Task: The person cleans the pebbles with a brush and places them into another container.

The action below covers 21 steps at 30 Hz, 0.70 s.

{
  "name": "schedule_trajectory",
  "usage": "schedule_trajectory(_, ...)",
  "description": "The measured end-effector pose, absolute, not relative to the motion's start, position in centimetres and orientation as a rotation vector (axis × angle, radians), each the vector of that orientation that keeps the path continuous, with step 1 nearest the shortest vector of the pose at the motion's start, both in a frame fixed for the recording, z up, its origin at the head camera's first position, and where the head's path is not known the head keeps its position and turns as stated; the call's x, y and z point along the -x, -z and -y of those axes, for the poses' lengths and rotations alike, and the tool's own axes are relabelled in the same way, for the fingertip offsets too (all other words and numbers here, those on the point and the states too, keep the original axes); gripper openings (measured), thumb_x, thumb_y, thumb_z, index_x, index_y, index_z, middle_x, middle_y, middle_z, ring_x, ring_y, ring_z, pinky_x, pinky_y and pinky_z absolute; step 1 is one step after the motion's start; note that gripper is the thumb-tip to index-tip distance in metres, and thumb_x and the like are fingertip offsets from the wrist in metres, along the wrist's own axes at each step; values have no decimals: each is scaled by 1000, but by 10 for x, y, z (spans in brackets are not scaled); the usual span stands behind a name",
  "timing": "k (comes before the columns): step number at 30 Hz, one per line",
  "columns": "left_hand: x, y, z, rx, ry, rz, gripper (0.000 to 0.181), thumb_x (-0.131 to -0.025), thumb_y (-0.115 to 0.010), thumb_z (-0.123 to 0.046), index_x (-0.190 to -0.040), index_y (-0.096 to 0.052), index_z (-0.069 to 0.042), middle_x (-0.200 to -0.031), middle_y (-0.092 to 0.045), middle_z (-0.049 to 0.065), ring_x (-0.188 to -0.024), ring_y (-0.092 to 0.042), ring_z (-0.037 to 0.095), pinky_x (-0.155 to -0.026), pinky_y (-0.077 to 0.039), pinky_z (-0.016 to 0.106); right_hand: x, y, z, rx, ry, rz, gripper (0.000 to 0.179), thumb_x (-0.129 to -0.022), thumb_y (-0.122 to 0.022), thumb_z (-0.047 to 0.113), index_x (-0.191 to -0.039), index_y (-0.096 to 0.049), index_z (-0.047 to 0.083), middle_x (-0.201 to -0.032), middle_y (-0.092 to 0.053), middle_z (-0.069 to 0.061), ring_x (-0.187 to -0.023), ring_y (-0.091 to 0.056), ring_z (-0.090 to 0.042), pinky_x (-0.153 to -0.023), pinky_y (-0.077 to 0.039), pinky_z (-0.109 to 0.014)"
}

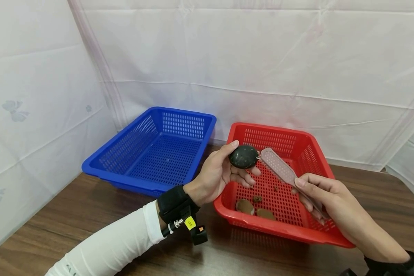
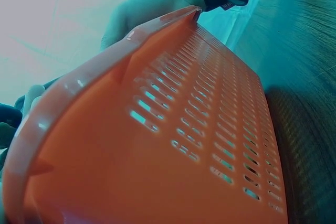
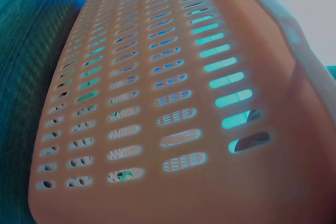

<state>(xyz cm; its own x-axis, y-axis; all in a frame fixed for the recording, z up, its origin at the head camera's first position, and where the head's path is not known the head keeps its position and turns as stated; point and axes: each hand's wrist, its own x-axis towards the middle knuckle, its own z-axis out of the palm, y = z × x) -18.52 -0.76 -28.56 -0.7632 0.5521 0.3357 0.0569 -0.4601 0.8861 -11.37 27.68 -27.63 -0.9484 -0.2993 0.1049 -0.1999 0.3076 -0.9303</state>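
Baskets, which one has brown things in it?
The red basket, the one on the right: brown things lie on its bottom. The blue basket, on the left, shows none.

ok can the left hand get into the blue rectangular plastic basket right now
Probably yes: the left hand is near the blue basket, and nothing visible blocks its open top, though that hand holds a glossy dark oval object.

A blue basket (image 1: pixel 158 161) is sitting on the brown wooden table (image 1: pixel 89 214). White cloth (image 1: pixel 227 50) with creases is hanging behind it and on the left, where pale bow shapes (image 1: pixel 16 111) are showing.
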Motion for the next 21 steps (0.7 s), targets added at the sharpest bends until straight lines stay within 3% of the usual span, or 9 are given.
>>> schedule_trajectory(7,186,285,7,-881,-2287,-1412,64,-115,-31,-38,-145,-48,17,-89,-79,3,-69,-75,13,-69,-63,28,114,275,-276,483,1736,-2469,26,-115,-48,22,-103,-64,4,-69,-52,-9,-48,-40,-31,-38,-42,-41)
schedule_trajectory(21,185,285,8,-871,-2291,-1409,61,-115,-32,-37,-143,-52,13,-90,-79,4,-68,-75,14,-69,-63,29,114,275,-276,480,1740,-2464,27,-115,-49,22,-103,-64,4,-69,-53,-9,-48,-40,-31,-38,-42,-41)
